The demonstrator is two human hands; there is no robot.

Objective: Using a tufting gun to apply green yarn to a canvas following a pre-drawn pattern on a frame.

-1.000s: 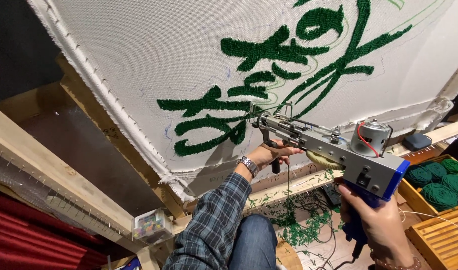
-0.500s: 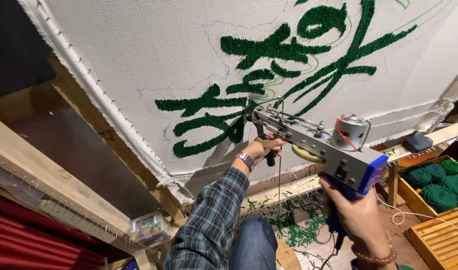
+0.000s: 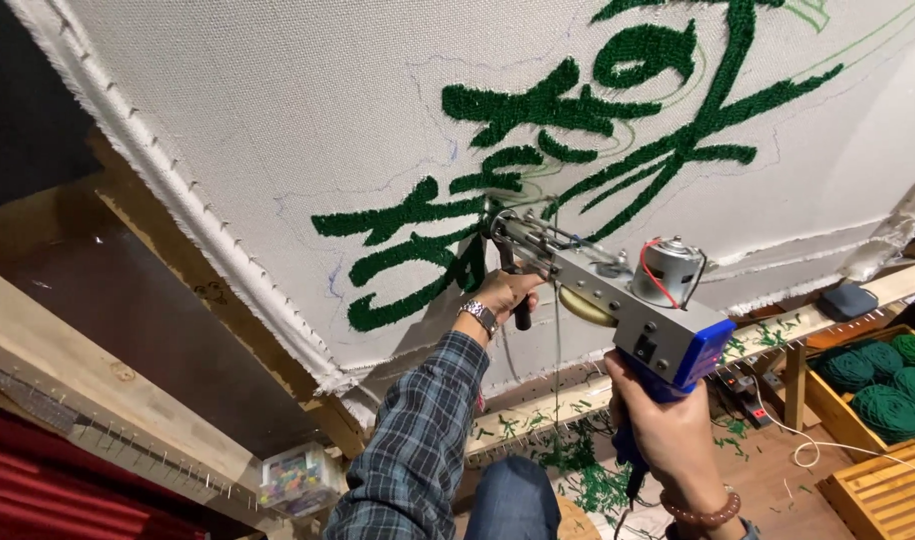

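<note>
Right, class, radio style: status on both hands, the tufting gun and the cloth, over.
Left hand gripping front handle under tufting gun. Right hand on blue rear grip. Gun tip against white cloth, at green tufted strokes. Nothing blocking.

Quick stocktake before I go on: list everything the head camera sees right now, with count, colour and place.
tufting gun: one, grey with blue handle, nose against the cloth at centre
cloth: one, white, stretched across the top
tufted pattern: one, dark green, on the cloth
wooden frame: one, light brown, left and lower edge
yarn balls: several, green, in a wooden crate at right
yarn scraps: many, green, on the floor below
plastic box: one, clear with mixed colours, lower left
left hand: on the gun's front grip, plaid sleeve, wristwatch
right hand: around the blue handle, bead bracelet
</note>
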